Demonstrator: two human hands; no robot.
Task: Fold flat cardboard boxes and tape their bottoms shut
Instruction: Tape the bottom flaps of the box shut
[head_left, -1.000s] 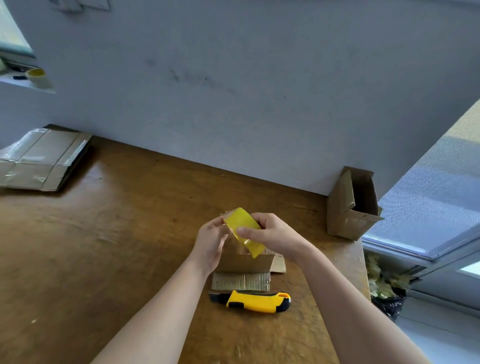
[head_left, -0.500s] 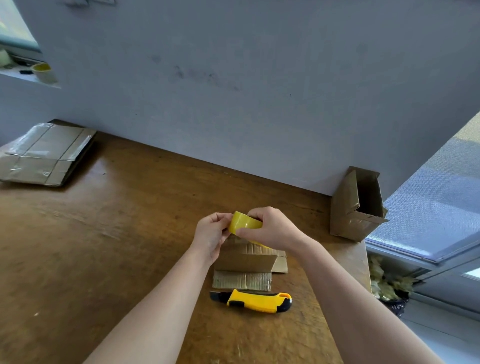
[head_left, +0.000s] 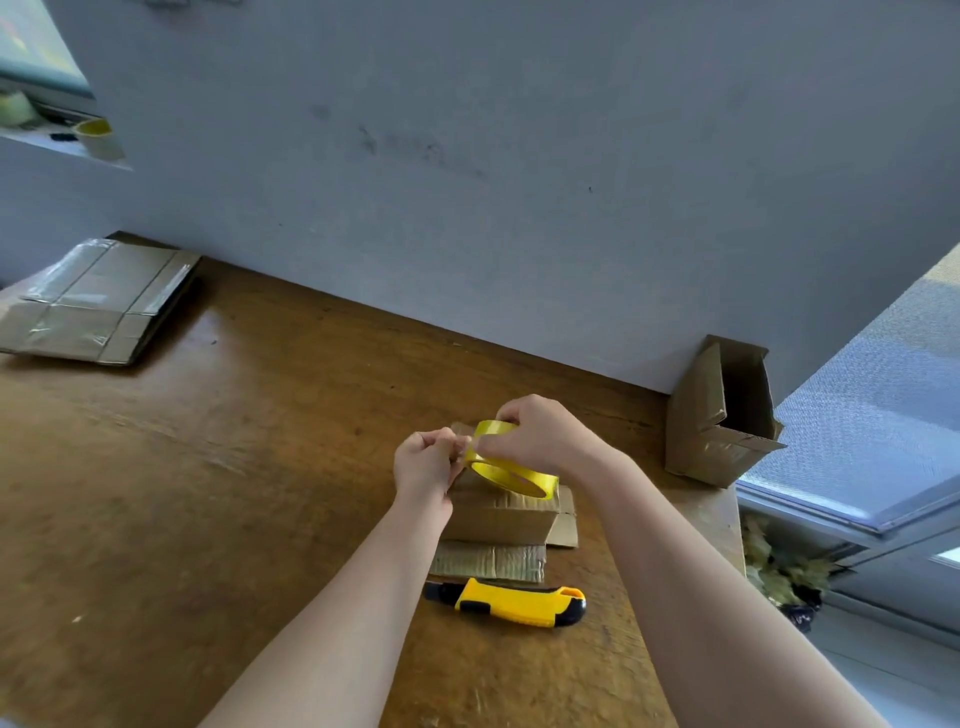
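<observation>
Cardboard box (head_left: 498, 514), folded, sits near the right front of the wooden table (head_left: 208, 467), a yellow utility knife (head_left: 511, 603) just in front. Left hand (head_left: 423, 465) pinches shut at the tape's free end; right hand (head_left: 540, 441) grips the yellow tape roll (head_left: 511, 475) above the box. Light, stiff corrugated board likely dents; hold it by its folded edges. No writing is readable.

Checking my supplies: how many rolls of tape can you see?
2, maybe 3: a yellow roll in the hands over the box, one on the far-left ledge, and a blurry pale shape beside it, possibly another.
</observation>
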